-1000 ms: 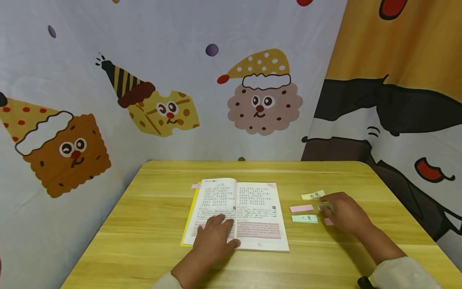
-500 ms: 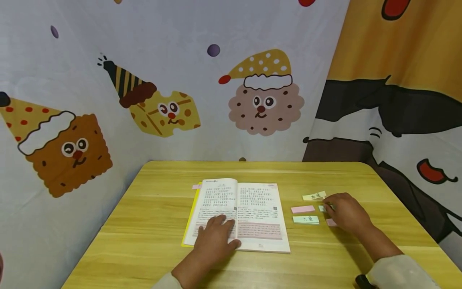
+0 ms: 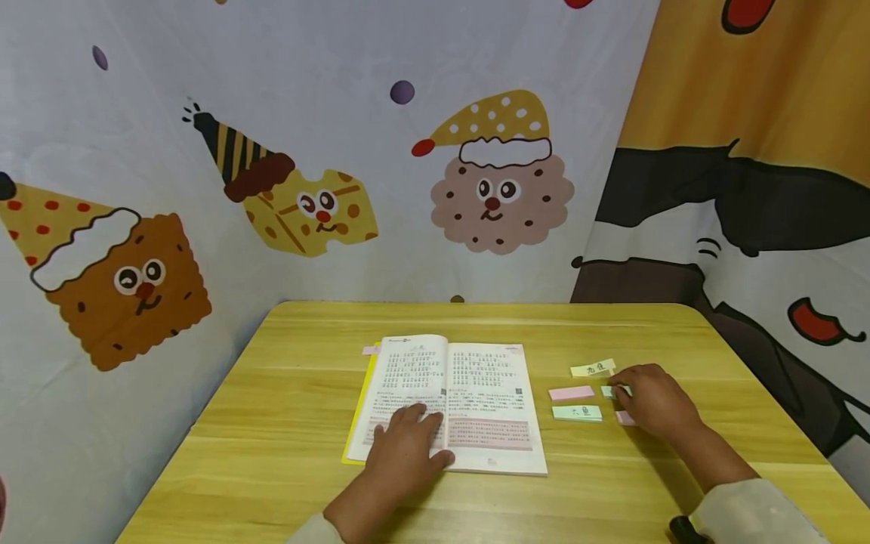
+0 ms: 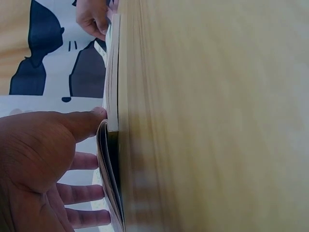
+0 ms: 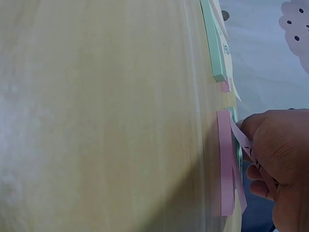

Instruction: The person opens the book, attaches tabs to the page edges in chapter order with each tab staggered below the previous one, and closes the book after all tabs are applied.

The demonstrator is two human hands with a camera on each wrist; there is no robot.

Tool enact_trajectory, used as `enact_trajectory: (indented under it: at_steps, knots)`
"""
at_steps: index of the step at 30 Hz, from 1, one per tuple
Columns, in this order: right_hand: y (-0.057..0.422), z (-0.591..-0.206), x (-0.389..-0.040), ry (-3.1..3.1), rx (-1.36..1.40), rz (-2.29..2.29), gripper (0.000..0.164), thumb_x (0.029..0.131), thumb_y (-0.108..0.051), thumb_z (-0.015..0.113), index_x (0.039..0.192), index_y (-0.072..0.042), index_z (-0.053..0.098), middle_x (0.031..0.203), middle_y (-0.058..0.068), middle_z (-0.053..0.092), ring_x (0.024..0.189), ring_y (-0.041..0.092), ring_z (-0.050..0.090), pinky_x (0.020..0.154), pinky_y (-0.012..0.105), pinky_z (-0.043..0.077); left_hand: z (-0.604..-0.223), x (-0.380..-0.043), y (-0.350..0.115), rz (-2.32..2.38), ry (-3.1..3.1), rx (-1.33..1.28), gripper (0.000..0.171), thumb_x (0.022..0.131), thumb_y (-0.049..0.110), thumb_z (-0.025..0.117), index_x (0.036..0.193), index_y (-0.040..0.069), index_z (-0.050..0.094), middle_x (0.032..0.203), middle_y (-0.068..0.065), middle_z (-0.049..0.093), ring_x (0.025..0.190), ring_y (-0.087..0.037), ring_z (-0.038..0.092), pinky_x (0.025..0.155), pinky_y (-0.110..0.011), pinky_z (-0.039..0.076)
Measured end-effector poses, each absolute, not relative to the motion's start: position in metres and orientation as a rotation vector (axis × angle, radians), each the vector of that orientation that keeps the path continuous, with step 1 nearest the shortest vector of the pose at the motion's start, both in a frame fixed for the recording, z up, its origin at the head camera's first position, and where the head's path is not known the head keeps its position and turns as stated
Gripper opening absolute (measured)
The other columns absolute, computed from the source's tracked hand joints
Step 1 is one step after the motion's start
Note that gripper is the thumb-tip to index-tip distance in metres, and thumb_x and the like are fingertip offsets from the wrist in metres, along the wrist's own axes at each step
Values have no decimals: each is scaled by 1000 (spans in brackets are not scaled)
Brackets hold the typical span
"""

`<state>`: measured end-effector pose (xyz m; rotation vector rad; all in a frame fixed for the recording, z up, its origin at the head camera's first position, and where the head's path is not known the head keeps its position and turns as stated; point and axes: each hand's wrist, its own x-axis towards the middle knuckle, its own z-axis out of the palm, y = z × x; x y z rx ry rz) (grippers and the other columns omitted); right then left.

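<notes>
My left hand (image 3: 404,446) rests on the left page of the open book (image 3: 485,453), fingers spread, thumb near the spine. In the left wrist view, its thumb presses at the fold and the left pages bow upward. My right hand (image 3: 652,400) is over the sticky notes at the right, thumb and fingers curled at a light green sticky note (image 3: 606,392), which they pinch and partly cover. A pink sticky-note pad (image 3: 624,418) lies just below that hand. In the right wrist view, a written pink strip (image 5: 256,159) curls up from the pad, across the thumb.
Between book and right hand lie another pink pad (image 3: 571,393) and a green pad (image 3: 576,413) with writing. A written yellow note (image 3: 591,368) lies above them. A pink tab (image 3: 370,350) sticks out at the book's upper left. A patterned cloth (image 3: 340,279) hangs behind the table.
The right hand's thumb and fingertips have drawn slightly back to the right, covering more of the green note. The left hand has stayed in place on the book.
</notes>
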<state>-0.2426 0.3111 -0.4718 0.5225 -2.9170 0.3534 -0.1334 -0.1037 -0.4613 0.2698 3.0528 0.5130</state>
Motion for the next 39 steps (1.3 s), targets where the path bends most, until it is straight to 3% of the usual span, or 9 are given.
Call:
enact_trajectory:
  at_steps: [14,22,30,39]
  knots:
    - [308,-469,-242,-2876,512,335,13,88,-11,79,99,-4,75,105,16,72,109,46,59,94,62,46,-463,-132,-104,520,3053,279,61,87,47,77,137,17,64,144,-15,54,136,-39,45,98,-77,37]
    - [308,-467,-240,-2879,530,312,11,90,-11,77,99,-6,75,92,6,72,90,35,63,79,54,52,-461,-133,-103,533,3044,269,60,87,47,77,138,17,64,145,-15,54,136,-39,45,99,-77,35]
    - [305,-460,-241,-2955,490,319,10,94,-15,71,100,-7,72,89,2,70,82,29,66,73,51,54,-459,-134,-103,527,3040,265,61,87,47,78,138,17,64,145,-15,53,137,-39,44,99,-78,35]
    - [290,-448,-240,-2896,517,371,11,97,-15,70,102,-6,72,84,-2,67,72,17,60,63,40,51,-461,-134,-104,533,3047,267,60,87,46,78,137,16,64,145,-15,54,137,-39,44,99,-77,35]
